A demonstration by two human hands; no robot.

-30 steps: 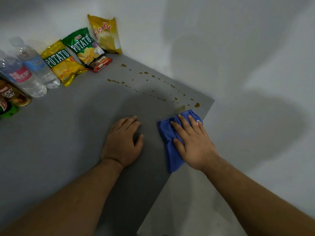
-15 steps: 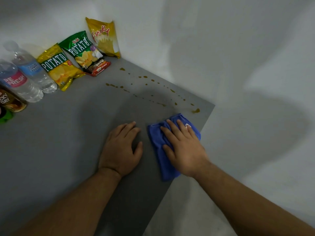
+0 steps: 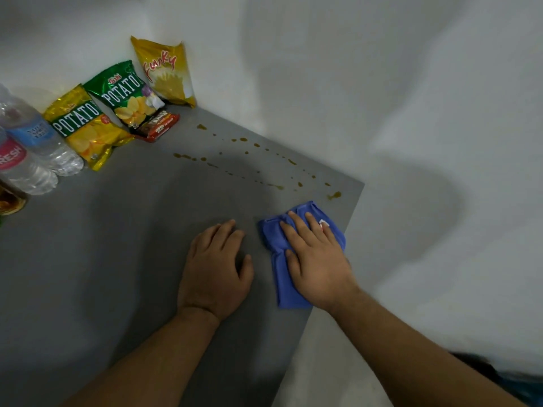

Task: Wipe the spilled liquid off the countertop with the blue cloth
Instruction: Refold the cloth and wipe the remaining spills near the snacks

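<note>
**One cloth, two flat hands, a trail of drops**

One blue cloth (image 3: pixel 274 245) lies crumpled on the grey countertop (image 3: pixel 102 274), and places here are given from it. The right hand (image 3: pixel 317 265) lies flat on top of it with straight, spread fingers pressing down. The left hand (image 3: pixel 214 274) rests palm down on the bare surface just left of the cloth; it holds nothing and is apart from the right.

The spilled liquid (image 3: pixel 335 195) shows as many small brown drops, too fine to count surely, in two loose lines beyond the cloth. The biggest drop sits just past the cloth's far end.

Far beyond and to the left of the cloth stand three chip bags (image 3: pixel 129 95), one small red packet (image 3: pixel 157 126) and two water bottles (image 3: pixel 44 142). Something more at the picture's left edge is cut off.

The countertop's right edge runs right beside the cloth, whose near end reaches it. The far corner lies just beyond the cloth, where the white wall (image 3: pixel 382 83) rises. Wide bare surface stretches left of the cloth, past the left hand, up to the bottles.
</note>
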